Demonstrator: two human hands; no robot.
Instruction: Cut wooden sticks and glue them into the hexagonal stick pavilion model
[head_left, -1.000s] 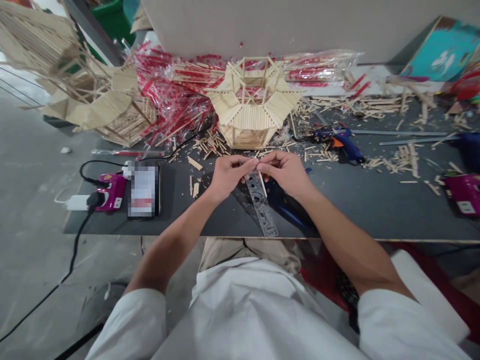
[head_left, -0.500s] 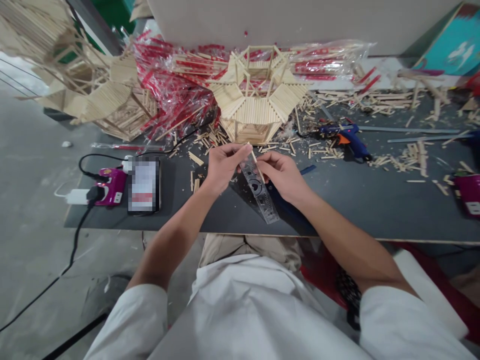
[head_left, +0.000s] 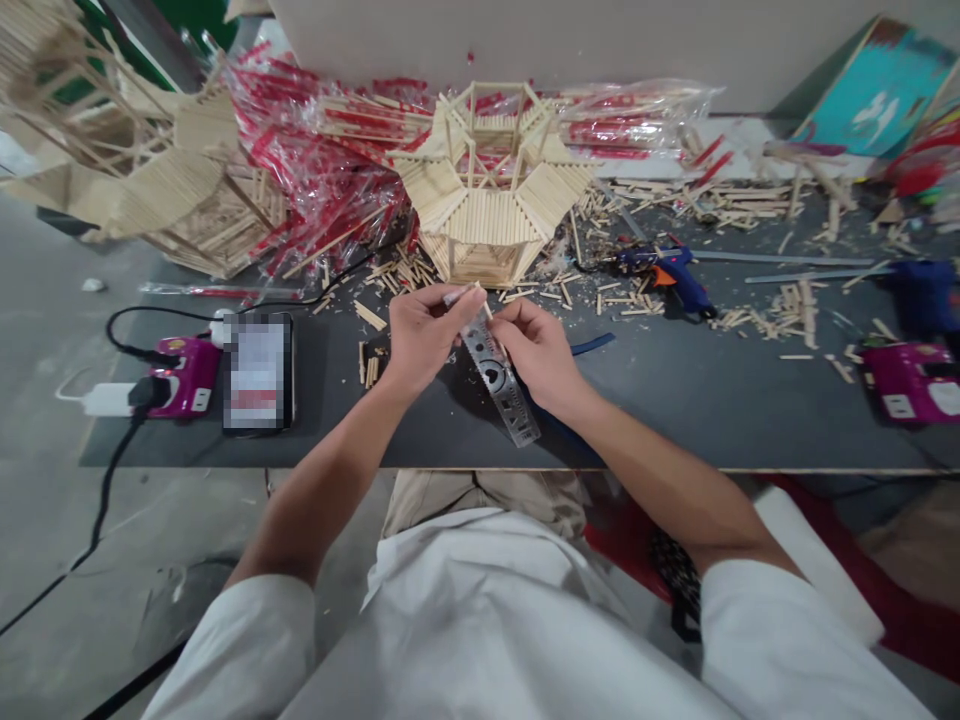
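My left hand [head_left: 426, 335] is closed, pinching the upper end of a clear plastic stencil ruler [head_left: 501, 388] together with the tip of a thin wooden stick [head_left: 488, 311]. The ruler slants down toward the table's front edge. My right hand [head_left: 536, 350] is closed on the stick's lower part, at the ruler's right edge; its fingers hide much of the stick. Beneath the right hand lies a dark blue tool [head_left: 562, 432], mostly covered. Just beyond both hands stands an eight-sided model [head_left: 491, 218] built of wooden sticks.
A phone [head_left: 259, 375] and a purple power adapter [head_left: 187, 378] with cords lie left. A blue glue gun [head_left: 679, 275] rests right among stick offcuts [head_left: 795, 310]. Plastic-wrapped sticks [head_left: 315, 150] line the back; another stick model [head_left: 172, 190] stands far left. A second purple adapter [head_left: 911, 385] is at right.
The camera view has turned slightly right, so everything sits further left. My right fingers now cover more of the stick. Both hands keep their hold beside the ruler.
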